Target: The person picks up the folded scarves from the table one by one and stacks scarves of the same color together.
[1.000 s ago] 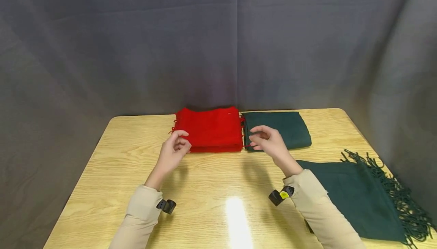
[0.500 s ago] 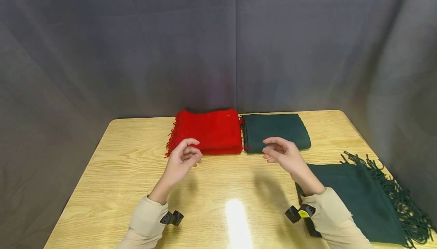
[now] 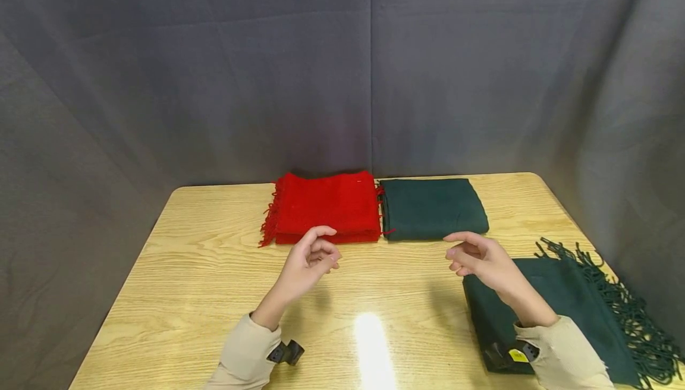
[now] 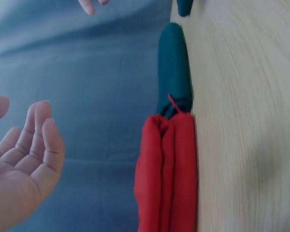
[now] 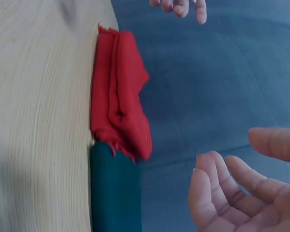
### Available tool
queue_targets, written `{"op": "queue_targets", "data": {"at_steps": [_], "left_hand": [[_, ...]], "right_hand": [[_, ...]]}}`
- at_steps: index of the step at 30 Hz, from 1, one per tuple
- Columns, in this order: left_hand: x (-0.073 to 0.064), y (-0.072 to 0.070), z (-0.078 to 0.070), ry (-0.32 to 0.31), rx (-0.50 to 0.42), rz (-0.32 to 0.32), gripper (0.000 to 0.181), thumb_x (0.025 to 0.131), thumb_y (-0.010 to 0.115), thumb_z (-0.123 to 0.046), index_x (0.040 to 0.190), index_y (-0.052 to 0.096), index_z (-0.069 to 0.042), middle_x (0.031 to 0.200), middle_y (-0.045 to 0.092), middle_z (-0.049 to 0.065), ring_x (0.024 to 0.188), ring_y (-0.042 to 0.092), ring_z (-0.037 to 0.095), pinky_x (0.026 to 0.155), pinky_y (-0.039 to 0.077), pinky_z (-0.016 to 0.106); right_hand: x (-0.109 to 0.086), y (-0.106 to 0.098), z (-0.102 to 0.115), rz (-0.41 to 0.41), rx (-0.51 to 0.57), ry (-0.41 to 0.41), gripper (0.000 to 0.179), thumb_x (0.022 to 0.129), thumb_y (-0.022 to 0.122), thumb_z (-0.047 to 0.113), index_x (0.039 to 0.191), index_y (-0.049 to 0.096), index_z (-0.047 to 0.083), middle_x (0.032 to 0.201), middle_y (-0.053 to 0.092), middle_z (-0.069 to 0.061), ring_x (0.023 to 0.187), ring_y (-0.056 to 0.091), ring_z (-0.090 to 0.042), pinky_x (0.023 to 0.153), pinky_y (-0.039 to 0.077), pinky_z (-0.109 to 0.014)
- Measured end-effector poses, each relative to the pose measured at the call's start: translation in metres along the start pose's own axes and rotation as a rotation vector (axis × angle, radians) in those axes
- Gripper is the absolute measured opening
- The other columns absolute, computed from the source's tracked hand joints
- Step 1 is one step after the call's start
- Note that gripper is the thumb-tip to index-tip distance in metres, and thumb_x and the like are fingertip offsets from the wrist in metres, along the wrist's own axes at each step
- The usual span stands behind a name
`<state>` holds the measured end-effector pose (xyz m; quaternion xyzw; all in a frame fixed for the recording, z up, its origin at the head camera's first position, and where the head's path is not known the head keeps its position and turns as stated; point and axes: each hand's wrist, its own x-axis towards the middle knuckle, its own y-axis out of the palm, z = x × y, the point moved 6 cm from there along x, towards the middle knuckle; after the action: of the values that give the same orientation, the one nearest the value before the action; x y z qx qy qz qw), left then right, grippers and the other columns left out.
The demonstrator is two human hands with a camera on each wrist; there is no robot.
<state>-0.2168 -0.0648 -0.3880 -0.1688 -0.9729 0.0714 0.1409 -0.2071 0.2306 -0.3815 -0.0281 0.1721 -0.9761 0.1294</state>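
Two hands above a bench [image 3: 214, 259], seen from the head. The left hand [image 3: 307, 262] is raised in front of the red cloth [image 3: 329, 203], the thing nearest to it; its grip is half open, the fingers loosely bent, the thumb apart from them, and holds nothing. The right hand [image 3: 492, 265] is likewise raised, its grip relaxed and half open, also holding nothing; in the head view it appears between the green cloth [image 3: 433, 205] and the fringed cloth [image 3: 578, 301], its wrist crossing in front of the latter. The palms face inward.

The red cloth lies folded in layers at the far edge of the bench, tassels at both ends. The green cloth, also folded, lies just beside it on the right, and some red tassels reach over its near end. The fringed cloth, dark green, lies flat at the near right, its fringe [image 3: 642, 324] spread toward the bench's right edge. Both sleeves [image 3: 246, 354] are beige; a small black device [image 3: 286, 352] sits at each wrist, the right one bearing a yellow patch [image 3: 517, 355]. Behind hangs a grey curtain [image 3: 267, 81].
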Motion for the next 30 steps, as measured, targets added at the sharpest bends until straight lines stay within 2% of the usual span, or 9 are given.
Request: {"op": "queue_targets", "data": {"at_steps": [4, 12, 15, 20, 23, 25, 26, 30], "left_hand": [[0.002, 0.013, 0.001, -0.029, -0.042, 0.021, 0.036, 0.087, 0.054, 0.002, 0.121, 0.045, -0.004, 0.092, 0.059, 0.023, 0.075, 0.061, 0.03, 0.065, 0.049, 0.028], [0.008, 0.041, 0.0, -0.017, -0.128, 0.085, 0.039, 0.088, 0.053, 0.002, 0.124, 0.041, -0.002, 0.092, 0.059, 0.023, 0.073, 0.062, 0.028, 0.066, 0.05, 0.033], [0.011, 0.055, 0.0, -0.024, -0.132, 0.116, 0.04, 0.088, 0.052, 0.004, 0.126, 0.041, -0.003, 0.093, 0.06, 0.023, 0.074, 0.062, 0.031, 0.065, 0.049, 0.033], [0.018, 0.084, 0.001, -0.063, -0.134, 0.201, 0.046, 0.088, 0.05, 0.005, 0.131, 0.036, -0.002, 0.096, 0.059, 0.027, 0.079, 0.06, 0.042, 0.066, 0.049, 0.04], [0.02, 0.099, 0.0, -0.08, -0.137, 0.236, 0.048, 0.088, 0.052, 0.003, 0.133, 0.035, -0.006, 0.097, 0.059, 0.023, 0.081, 0.061, 0.04, 0.066, 0.049, 0.036], [0.021, 0.107, -0.002, -0.079, -0.145, 0.245, 0.048, 0.089, 0.053, 0.0, 0.132, 0.036, -0.01, 0.096, 0.06, 0.019, 0.08, 0.062, 0.036, 0.065, 0.049, 0.031], [0.021, 0.109, -0.007, -0.079, -0.146, 0.247, 0.048, 0.088, 0.053, 0.0, 0.132, 0.036, -0.01, 0.096, 0.06, 0.019, 0.08, 0.062, 0.037, 0.065, 0.049, 0.031], [0.022, 0.116, -0.023, -0.09, -0.149, 0.247, 0.047, 0.088, 0.052, 0.001, 0.132, 0.037, -0.006, 0.097, 0.06, 0.023, 0.082, 0.06, 0.041, 0.068, 0.051, 0.039]], "right_hand": [[-0.006, -0.012, -0.005, 0.006, -0.016, 0.001, 0.035, 0.091, 0.054, 0.008, 0.12, 0.046, -0.011, 0.084, 0.06, -0.006, 0.07, 0.06, -0.013, 0.064, 0.052, -0.029], [-0.018, -0.039, -0.017, -0.022, -0.114, 0.033, 0.037, 0.093, 0.051, 0.011, 0.122, 0.045, -0.011, 0.09, 0.062, -0.009, 0.073, 0.062, -0.014, 0.064, 0.052, -0.029], [-0.024, -0.049, -0.024, -0.038, -0.153, 0.048, 0.038, 0.093, 0.051, 0.013, 0.122, 0.044, -0.011, 0.09, 0.062, -0.008, 0.073, 0.062, -0.016, 0.064, 0.052, -0.03], [-0.031, -0.071, -0.038, -0.061, -0.222, 0.081, 0.042, 0.094, 0.051, 0.016, 0.125, 0.042, -0.011, 0.093, 0.062, -0.012, 0.073, 0.062, -0.016, 0.062, 0.052, -0.03], [-0.035, -0.082, -0.048, -0.061, -0.247, 0.123, 0.045, 0.094, 0.05, 0.018, 0.127, 0.04, -0.011, 0.098, 0.061, -0.019, 0.073, 0.062, -0.017, 0.062, 0.052, -0.029], [-0.038, -0.088, -0.055, -0.056, -0.254, 0.157, 0.047, 0.095, 0.049, 0.021, 0.128, 0.038, -0.012, 0.101, 0.06, -0.021, 0.074, 0.062, -0.017, 0.063, 0.052, -0.03], [-0.039, -0.091, -0.058, -0.054, -0.253, 0.175, 0.049, 0.095, 0.049, 0.023, 0.128, 0.037, -0.012, 0.101, 0.06, -0.022, 0.075, 0.062, -0.017, 0.063, 0.052, -0.03], [-0.044, -0.101, -0.069, -0.065, -0.248, 0.227, 0.053, 0.095, 0.049, 0.028, 0.129, 0.037, -0.011, 0.099, 0.06, -0.02, 0.076, 0.062, -0.019, 0.064, 0.052, -0.031]]}}
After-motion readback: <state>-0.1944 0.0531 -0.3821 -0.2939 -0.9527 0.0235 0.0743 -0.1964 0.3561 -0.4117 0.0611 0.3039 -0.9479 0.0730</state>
